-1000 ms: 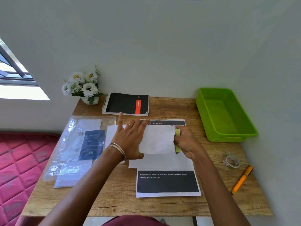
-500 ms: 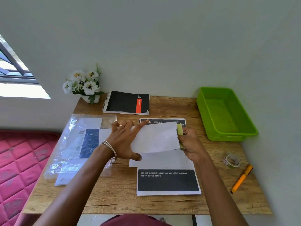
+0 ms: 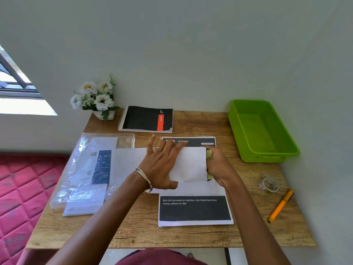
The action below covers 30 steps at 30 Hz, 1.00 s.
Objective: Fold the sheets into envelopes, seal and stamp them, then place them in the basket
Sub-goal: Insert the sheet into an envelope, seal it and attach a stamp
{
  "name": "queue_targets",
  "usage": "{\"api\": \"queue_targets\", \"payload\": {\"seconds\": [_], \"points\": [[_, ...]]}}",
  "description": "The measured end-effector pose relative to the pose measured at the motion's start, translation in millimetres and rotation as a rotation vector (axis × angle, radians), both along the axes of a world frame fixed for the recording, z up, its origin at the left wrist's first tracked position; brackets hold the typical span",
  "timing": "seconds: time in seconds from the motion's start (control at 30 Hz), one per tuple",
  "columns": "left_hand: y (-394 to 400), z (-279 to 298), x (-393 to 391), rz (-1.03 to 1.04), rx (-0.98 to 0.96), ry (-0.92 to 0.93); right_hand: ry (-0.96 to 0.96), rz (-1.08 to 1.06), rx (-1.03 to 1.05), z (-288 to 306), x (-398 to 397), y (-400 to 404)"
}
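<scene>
The left hand (image 3: pixel 162 165) lies flat with fingers spread and straight, pressing on the left part of the folded sheet (image 3: pixel 191 164), thumb at its near edge; a ring sits on one finger and bangles on the wrist. The right hand (image 3: pixel 217 167) has its fingers curled round a yellow-green stick (image 3: pixel 209 165), held upright against the sheet's right edge. The sheet is plain white, folded to a small rectangle with a crisp right edge, and it lies at the middle of the table (image 3: pixel 191 236) on a stack of printed pages (image 3: pixel 194 209) with dark panels. More white paper shows under and left of it. The green basket (image 3: pixel 236 129) stands at the far right corner, well apart from the sheet. Near the right edge lie a tape roll (image 3: pixel 268 185) and an orange pen (image 3: pixel 280 205). A plastic packet (image 3: pixel 91 169) lies left, a notebook (image 3: pixel 147 119) and flowers (image 3: pixel 95 96) at the back
</scene>
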<state>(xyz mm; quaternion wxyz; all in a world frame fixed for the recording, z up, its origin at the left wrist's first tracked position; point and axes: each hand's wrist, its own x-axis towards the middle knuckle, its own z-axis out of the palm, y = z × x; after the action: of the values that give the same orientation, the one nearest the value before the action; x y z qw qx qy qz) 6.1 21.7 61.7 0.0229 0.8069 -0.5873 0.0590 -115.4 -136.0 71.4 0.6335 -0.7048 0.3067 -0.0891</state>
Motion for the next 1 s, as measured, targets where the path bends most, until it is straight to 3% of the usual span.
{"api": "queue_targets", "payload": {"seconds": [0.13, 0.3, 0.47, 0.63, 0.77, 0.9, 1.0], "points": [[-1.8, -5.0, -3.9, 0.009, 0.037, -0.005, 0.032, 0.034, -0.135, 0.1, 2.7, 2.0], [0.1, -5.3, -7.6, 0.035, 0.032, 0.032, -0.044, -0.037, 0.120, 2.7, 1.4, 9.5], [0.5, -7.2, -10.9, 0.034, 0.044, 0.048, 0.021, -0.010, 0.000, 1.0, 3.2, 11.5], [0.5, -10.9, -12.2, 0.120, 0.036, 0.109, -0.075, -0.039, 0.116, 4.0, 6.3, 11.5], [3.4, -16.3, -6.8, 0.199, 0.017, 0.041, 0.043, -0.156, -0.142, -5.4, 4.1, 7.6], [3.0, -19.2, -0.4, 0.268, 0.024, 0.036, -0.136, -0.299, -0.647, -11.1, -3.1, 8.5], [1.2, -17.8, 1.0, 0.274, 0.004, 0.000, -0.136, -0.204, -0.738, -9.8, -5.4, 9.5]]}}
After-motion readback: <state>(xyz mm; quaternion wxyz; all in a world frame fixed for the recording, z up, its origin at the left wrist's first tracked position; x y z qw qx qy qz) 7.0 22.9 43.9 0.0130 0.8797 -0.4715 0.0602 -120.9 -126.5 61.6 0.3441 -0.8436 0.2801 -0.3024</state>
